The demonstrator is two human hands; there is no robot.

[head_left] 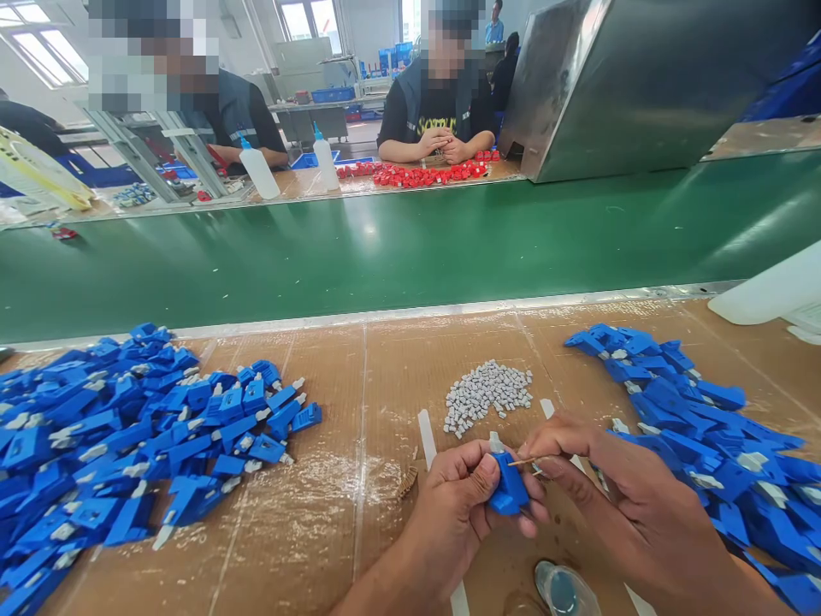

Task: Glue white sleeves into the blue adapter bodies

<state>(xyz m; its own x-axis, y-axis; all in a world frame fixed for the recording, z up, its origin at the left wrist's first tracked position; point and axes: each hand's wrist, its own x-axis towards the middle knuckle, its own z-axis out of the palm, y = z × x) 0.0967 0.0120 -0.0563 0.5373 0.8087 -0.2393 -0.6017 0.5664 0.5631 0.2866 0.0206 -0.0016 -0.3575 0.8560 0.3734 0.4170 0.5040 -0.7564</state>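
Observation:
Between the thumb and fingers of my left hand (452, 505) is a blue plastic part (508, 488) with a pale tip on top. My right hand (609, 492) pinches a thin wooden stick (527, 460), its end at the upper side of the blue part. Whether the stick enters an opening there is too small to tell. Just beyond my hands lies a heap of small light-grey pieces (488, 395). A small clear cup (565, 589) with bluish contents stands below, close to my right wrist.
Blue parts with pale tips form a large pile (128, 428) on the left and another pile (693, 428) on the right. A green conveyor belt (359, 257) runs across. Beyond it are white bottles (326, 162), red parts (429, 174), a metal housing (641, 94) and two seated people.

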